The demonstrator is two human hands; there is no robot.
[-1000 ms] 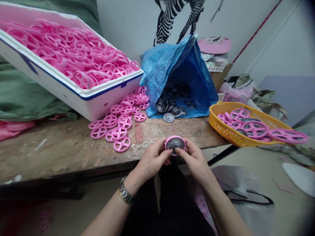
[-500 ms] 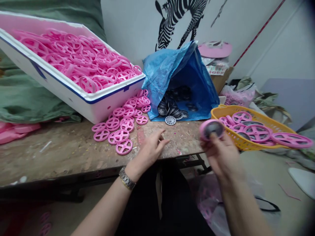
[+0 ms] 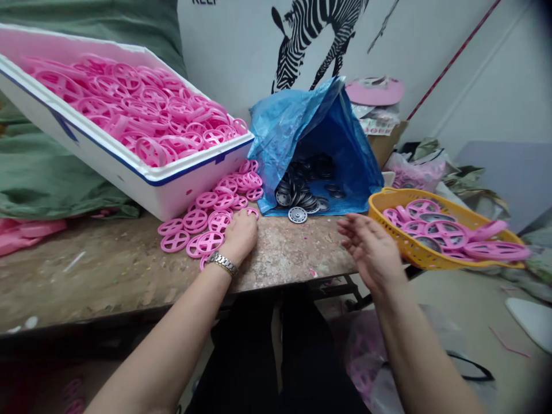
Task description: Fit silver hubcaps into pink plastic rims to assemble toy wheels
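Note:
My left hand (image 3: 241, 234) is at the right edge of a loose heap of pink spoked wheels (image 3: 195, 221) on the bench. Its fingers are curled down over one pink wheel (image 3: 252, 213), whose rim shows past the knuckles; the fingertips are hidden. My right hand (image 3: 371, 244), open and empty, hovers between the bench's front edge and the yellow basket (image 3: 399, 250). Inside the basket are several pink wheels, some with grey discs in them; one pink wheel (image 3: 489, 230) stands tilted at its right side. Grey discs (image 3: 297, 215) spill from the blue bag (image 3: 280, 129).
A white foam box (image 3: 202, 172) full of pink wheels stands tilted at the left. Behind the basket are a cardboard box (image 3: 388, 141) and plastic bags (image 3: 418, 169). The wooden bench (image 3: 129, 270) ends just in front of my body. Another plastic bag (image 3: 366, 356) lies below.
My right hand has let go of the pink wheel with its grey disc and moved back from the basket, now open. My left hand has moved forward and left onto the pink wheels.

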